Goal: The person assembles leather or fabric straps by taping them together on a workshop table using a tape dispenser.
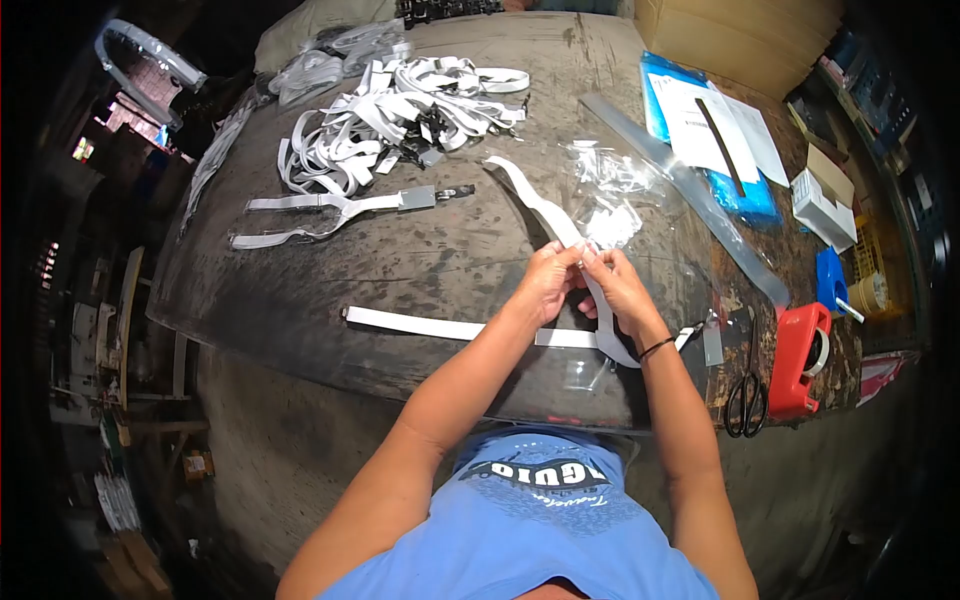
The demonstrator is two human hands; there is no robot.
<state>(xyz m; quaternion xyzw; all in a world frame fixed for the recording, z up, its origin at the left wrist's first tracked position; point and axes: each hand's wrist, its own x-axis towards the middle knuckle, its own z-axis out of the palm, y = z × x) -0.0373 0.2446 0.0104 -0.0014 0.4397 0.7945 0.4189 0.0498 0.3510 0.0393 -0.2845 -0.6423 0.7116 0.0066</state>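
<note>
Far left on the table (300, 310): a forked strap (372, 204) is lying flat, its grey tab (417, 198) and black clip pointing right. Behind it, a heap of white straps (400, 110) is tangling over itself. Nearer the person, a white band (430, 324) is stretching across the table edge side.

Centre: the left hand (546, 286) is pinching the white strap (546, 211), thumb and fingers closed on it. The strap's free end is reaching away over the table; its lower run is curving down between the forearms. The right hand (618, 289) is pinching it just beside, fingertips closed too, nearly meeting the left; the exact finger contact is hidden.

Judging handling: light, limp, not fragile, apt to twist; best held flat across its width, thumb on top, close to the working spot.

Right: clear packets (615, 178) are glinting beyond; scissors (745, 405) and a red tape dispenser (797, 365) are resting near the edge.
</note>
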